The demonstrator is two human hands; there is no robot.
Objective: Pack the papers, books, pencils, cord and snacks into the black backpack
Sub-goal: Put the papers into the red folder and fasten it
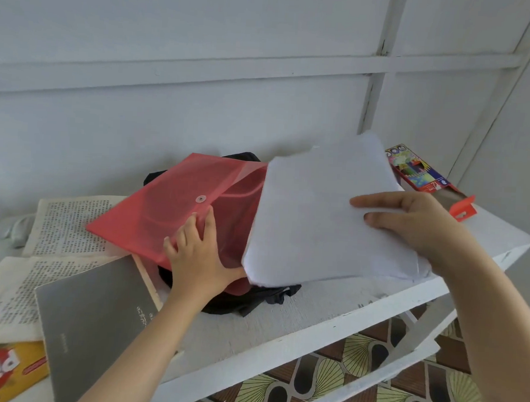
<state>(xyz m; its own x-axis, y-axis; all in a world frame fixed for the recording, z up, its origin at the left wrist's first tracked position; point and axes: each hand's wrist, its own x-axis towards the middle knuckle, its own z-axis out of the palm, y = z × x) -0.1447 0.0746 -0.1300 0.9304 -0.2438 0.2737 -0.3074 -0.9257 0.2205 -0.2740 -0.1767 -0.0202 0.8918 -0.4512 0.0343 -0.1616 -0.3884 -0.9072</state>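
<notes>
One paper stack (318, 216), edge perhaps inside red folder (164, 214) atop backpack (252, 298).

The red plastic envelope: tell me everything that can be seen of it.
The red plastic envelope is translucent, thin and flat, with a round pale snap button on its face. It lies tilted over the black backpack, its left corner over the printed pages. Its right end is open, and the stack of white papers, gripped by the right hand, overlaps that mouth. The left hand presses on its near edge.
</notes>
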